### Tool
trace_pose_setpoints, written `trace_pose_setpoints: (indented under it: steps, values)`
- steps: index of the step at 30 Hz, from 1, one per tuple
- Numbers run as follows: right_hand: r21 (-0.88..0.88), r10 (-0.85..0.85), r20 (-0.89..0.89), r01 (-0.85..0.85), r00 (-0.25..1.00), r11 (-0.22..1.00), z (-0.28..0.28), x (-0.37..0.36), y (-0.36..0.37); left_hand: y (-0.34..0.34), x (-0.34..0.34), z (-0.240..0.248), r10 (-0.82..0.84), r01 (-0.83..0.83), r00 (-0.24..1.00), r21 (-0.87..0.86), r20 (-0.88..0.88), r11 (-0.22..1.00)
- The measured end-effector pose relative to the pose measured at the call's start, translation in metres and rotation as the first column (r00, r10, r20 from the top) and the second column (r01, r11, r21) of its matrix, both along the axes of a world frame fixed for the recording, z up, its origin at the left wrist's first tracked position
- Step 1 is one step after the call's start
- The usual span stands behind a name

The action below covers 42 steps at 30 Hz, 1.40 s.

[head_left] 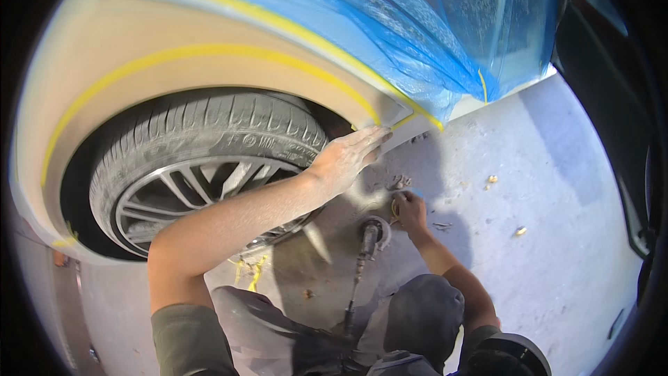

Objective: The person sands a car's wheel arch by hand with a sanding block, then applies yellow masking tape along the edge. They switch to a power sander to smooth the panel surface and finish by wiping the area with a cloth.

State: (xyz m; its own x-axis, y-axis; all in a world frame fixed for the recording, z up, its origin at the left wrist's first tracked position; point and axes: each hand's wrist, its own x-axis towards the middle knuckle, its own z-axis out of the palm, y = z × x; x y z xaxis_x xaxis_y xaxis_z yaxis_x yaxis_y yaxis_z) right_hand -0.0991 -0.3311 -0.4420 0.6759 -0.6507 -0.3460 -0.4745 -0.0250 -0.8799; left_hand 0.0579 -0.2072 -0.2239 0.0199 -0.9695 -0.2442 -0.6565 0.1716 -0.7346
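Note:
My left hand (348,160) reaches across the front of the wheel, dusty with pale powder. Its fingers lie stretched out against the lower rear corner of the beige car panel (278,35), beside the end of the yellow masking tape (229,50) that follows the wheel arch. Low over the floor, my right hand (412,212) is closed on a curled piece of yellow tape (395,209); whether it is a roll or a loose strip is hard to see. A round sander (372,237) with a hose rests on the floor between my knees and the right hand.
The tire (209,125) and spoked rim (202,191) fill the arch. Blue plastic film (417,35) covers the car body above. Crumpled yellow tape (257,275) and small debris (492,179) lie on the grey floor (543,237). A dark panel (605,118) stands at right.

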Motion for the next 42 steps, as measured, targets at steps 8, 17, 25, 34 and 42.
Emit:
trace_pose_setpoints:
  steps: [8, 17, 25, 34, 42]
  values:
    - [-0.6, 0.269, -0.529, -0.579, 0.805, 0.552, -0.062, -0.112, -0.032, 0.047, 0.004, 0.093, 0.002, -0.014, 0.999, -0.345, -0.037, 0.938]
    - [-0.652, 0.249, -0.561, -0.607, 0.789, 0.454, -0.104, -0.16, -0.068, 0.172, -0.016, 0.185, 0.267, -0.131, 0.963, -0.923, -0.032, 0.362]
    - [-0.742, 0.231, -0.461, -0.515, 0.857, 0.428, -0.066, -0.156, -0.034, 0.159, -0.11, -0.176, 0.53, -0.5, -0.136, 0.519, -0.837, 0.693]
    - [-0.204, 0.414, -0.198, -0.45, 0.889, 0.869, -0.047, -0.103, 0.029, 0.128, -0.167, -0.322, 0.103, -0.382, -0.881, 0.822, -0.462, 0.422]
    - [0.327, -0.033, 0.197, -0.034, 0.98, 0.944, 0.005, -0.074, 0.021, 0.075, -0.206, -0.221, -0.102, -0.856, -0.058, -0.003, -0.993, 0.517]
